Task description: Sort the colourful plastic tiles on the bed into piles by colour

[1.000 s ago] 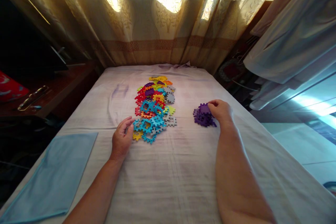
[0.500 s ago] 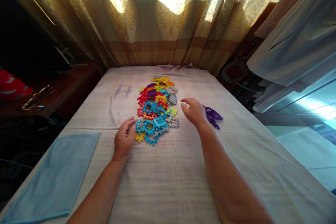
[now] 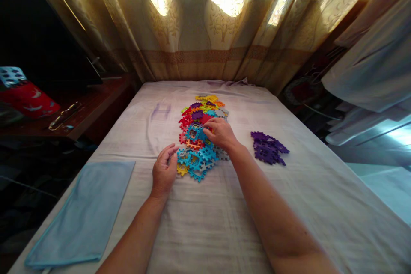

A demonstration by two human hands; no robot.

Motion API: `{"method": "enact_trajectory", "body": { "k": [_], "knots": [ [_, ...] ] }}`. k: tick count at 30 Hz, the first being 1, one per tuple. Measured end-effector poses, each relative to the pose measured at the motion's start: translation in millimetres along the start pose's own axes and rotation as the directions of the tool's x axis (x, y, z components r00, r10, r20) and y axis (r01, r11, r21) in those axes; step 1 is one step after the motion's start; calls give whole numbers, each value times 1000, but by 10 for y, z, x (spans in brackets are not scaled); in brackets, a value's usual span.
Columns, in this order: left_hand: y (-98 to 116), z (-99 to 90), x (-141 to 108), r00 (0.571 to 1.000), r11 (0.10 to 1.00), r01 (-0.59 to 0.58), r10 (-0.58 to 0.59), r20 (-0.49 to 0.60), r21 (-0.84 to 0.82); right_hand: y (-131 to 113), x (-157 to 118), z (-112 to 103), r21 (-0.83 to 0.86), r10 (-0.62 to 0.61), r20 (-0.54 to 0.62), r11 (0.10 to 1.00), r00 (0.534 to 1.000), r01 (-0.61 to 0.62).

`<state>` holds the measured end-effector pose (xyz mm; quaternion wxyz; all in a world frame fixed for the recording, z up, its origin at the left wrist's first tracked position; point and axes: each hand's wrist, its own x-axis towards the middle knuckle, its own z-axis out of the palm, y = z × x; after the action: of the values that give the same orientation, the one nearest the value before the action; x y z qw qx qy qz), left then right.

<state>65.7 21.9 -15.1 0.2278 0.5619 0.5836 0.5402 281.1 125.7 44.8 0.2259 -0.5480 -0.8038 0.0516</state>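
Mixed pile of flat notched pieces (image 3: 194,160) ran lengthwise up the middle of the pale sheet (image 3: 199,227); loose purple group (image 3: 268,150) lay apart, on the right. Right hand (image 3: 221,133) was over the pile's right side, fingers bent, thumb near the fingertips; could not tell whether they gripped a piece. Left hand (image 3: 164,172) stood at the near left edge, fingers loosely curved and parted from the thumb, no piece seen in them; contact with the pile unclear. Pieces looked like thin plastic: light, stiff, probably smooth, not very fragile. Best hold, I judged, was a pinch on opposite notched rims, or a rim and a window bar on the open-framed ones. Overlapping teeth might snag neighbours, so a straight lift seemed safer than a drag. Flat sheet showed between pile and purple group, wide enough for a hand; folded blue cloth (image 3: 86,209) lay well left, sheet's far edge near the curtain (image 3: 192,58).
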Motion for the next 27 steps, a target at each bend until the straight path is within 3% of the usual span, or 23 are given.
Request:
{"method": "enact_trajectory", "body": {
  "k": [4,7,13,17,21,24,27],
  "knots": [
    [2,5,-3,1000,1000,-6,6,-8,3,16,-168,-202,-21,77,89,997,993,-75],
    [3,9,-5,1000,1000,-11,11,-10,12,31,-173,-308,69,107,160,991,981,-119],
    [18,10,-8,1000,999,-22,22,-3,28,-65,108,-164,267,144,220,942,965,-202],
    [29,10,-9,1000,999,-30,30,-4,28,-170,289,-32,86,129,207,985,970,-149],
    [35,12,-11,1000,999,-26,26,-6,22,-241,363,-15,-174,74,290,984,954,-23],
    [38,15,-12,1000,999,-25,25,-7,22,-262,362,-6,-217,42,299,976,953,26],
    [36,18,-12,999,999,-31,31,-7,31,-261,306,-7,-173,9,234,984,972,32]
  ]
}}
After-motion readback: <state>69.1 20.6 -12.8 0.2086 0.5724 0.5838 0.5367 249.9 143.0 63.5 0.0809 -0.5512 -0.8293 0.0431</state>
